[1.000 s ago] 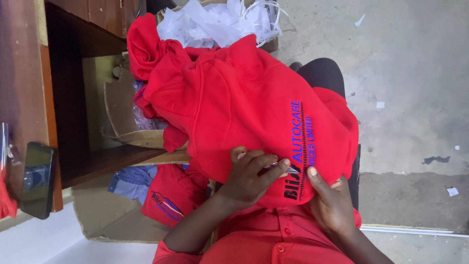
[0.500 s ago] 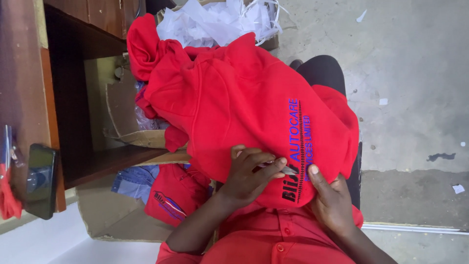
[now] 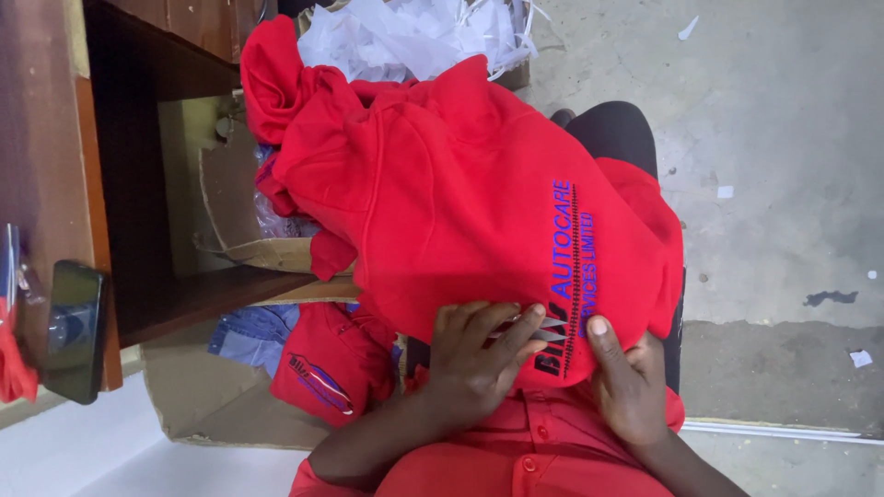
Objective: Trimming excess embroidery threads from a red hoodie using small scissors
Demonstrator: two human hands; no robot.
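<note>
On the lap, the left hand [image 3: 474, 364] lies flat with fingers spread on the red top [image 3: 479, 202], and the right hand [image 3: 626, 382] pinches its edge.

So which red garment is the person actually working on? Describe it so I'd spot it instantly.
Start at the person's lap, right of the wooden desk. The big red garment is draped there, under the left hand and right hand. Unlike the folded red garment in the cardboard box, it is spread out, with embroidered lettering facing up.
</note>
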